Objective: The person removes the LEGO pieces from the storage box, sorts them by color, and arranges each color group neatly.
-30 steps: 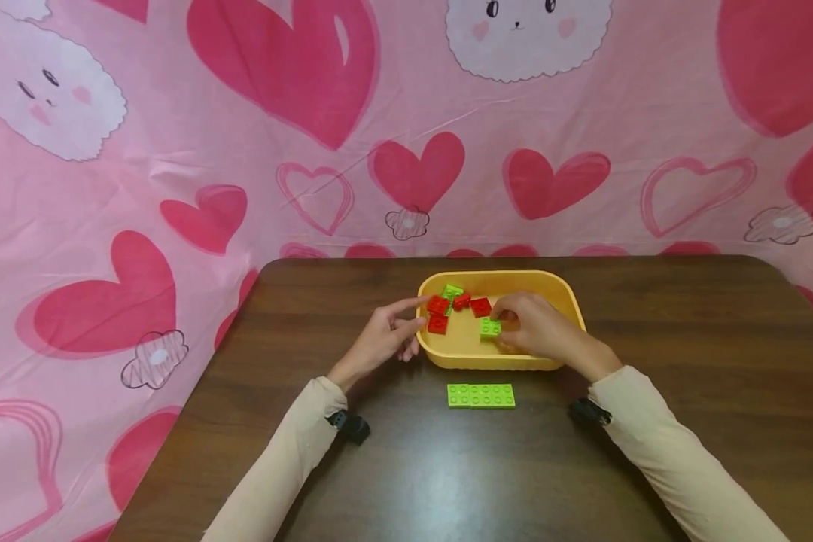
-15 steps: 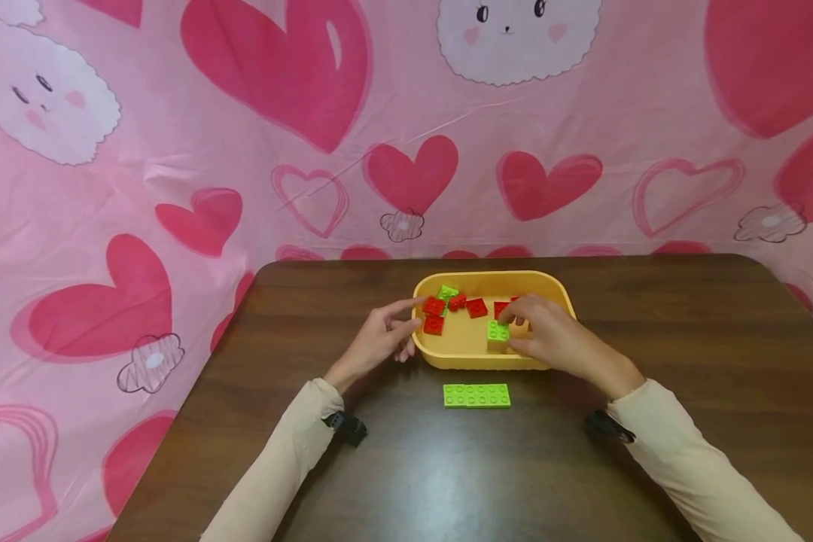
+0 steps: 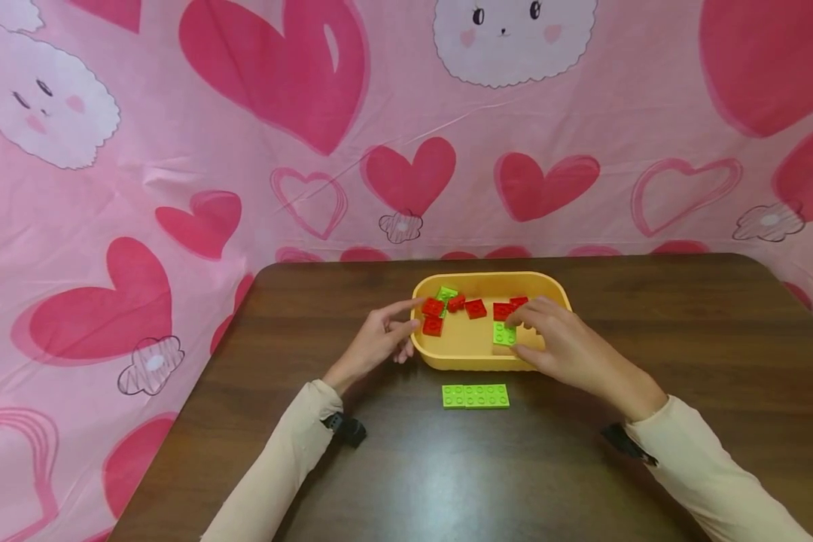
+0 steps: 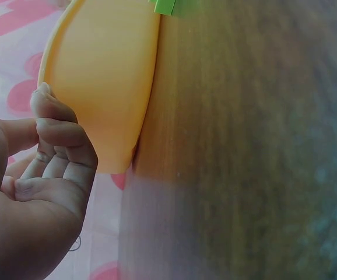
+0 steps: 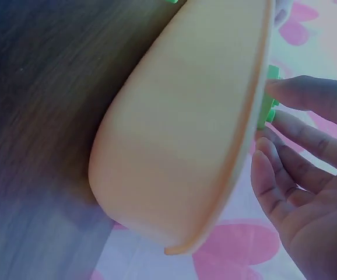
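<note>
My right hand (image 3: 569,342) reaches over the right side of a yellow plastic tray (image 3: 461,363) and pinches a light green toy building brick (image 3: 504,333) between thumb and fingers. In the right wrist view that brick (image 5: 267,108) shows just past the tray's rim, studs toward the fingers. At the tray's left end, my left hand (image 3: 374,340) touches the rim with index finger and thumb, its other fingers loosely bent below. In front of the tray, light green bricks (image 3: 476,397) lie in a row on the table.
Inside the tray, several red bricks (image 3: 475,309) and another light green brick (image 3: 448,292) lie mostly toward the left and back. A dark wood table (image 3: 339,301) carries everything. Behind it hangs a pink cloth (image 3: 474,105) printed with hearts.
My right hand has drawn back to the right and toward me with the green brick, uncovering red bricks in the tray. The left hand keeps its place at the rim.
</note>
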The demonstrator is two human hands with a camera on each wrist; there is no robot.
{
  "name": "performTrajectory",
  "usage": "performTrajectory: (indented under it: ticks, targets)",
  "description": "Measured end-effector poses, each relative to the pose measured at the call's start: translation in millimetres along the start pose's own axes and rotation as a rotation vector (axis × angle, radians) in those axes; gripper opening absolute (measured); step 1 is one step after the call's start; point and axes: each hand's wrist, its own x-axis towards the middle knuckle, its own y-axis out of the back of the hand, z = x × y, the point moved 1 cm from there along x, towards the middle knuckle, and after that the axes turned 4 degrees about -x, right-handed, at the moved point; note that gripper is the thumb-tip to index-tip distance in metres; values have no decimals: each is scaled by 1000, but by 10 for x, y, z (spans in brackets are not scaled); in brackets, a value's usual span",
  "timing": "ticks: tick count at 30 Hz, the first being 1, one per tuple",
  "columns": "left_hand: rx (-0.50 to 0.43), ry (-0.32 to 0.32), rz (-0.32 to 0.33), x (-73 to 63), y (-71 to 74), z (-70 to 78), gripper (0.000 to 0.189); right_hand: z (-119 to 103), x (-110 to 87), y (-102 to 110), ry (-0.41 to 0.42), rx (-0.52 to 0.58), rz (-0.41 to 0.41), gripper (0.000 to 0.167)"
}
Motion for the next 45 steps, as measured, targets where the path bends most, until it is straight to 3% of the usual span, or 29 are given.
performTrajectory:
  ticks: [6,12,22,27,39,45]
  targets:
    - [-4,-10,-3,-86,-58,174,46,-71,-131,60,17,7,20,37]
    - [-15,-10,-1,-99,-62,191,46,-119,-248,77,43,-15,40,37]
    - [-16,-2,-7,-95,-51,169,46,-158,-423,15,33,-36,-40,34]
    - [-16,-4,-14,-92,-45,158,47,-196,-455,-22,52,-56,-122,31]
    - [-4,-11,-11,-86,-66,160,47,-197,-485,-125,107,-123,-204,27]
    - [36,3,1,-106,-89,192,47,-177,-492,-186,115,-165,-178,28]
